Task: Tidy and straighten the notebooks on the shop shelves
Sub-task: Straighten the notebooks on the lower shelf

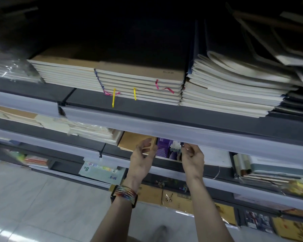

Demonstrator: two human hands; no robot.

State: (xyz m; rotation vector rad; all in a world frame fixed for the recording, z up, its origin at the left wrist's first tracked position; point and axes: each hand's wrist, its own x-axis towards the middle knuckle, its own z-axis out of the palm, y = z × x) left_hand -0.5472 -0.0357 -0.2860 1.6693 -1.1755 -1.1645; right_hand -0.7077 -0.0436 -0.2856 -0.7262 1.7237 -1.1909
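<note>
On the dark grey metal shelf (112, 151), the flat brown kraft-paper notebook (129, 142) lies leftmost. Your left hand (143, 155) rests at its right edge, fingers (145, 143) apart and nearly straight. The glossy purple notebook (164, 149) sits between both hands, equally near; its long axis seems to run backward. Your right hand (193, 155) curls its fingers (188, 149) at its right edge; I cannot tell whether they pinch.
</note>
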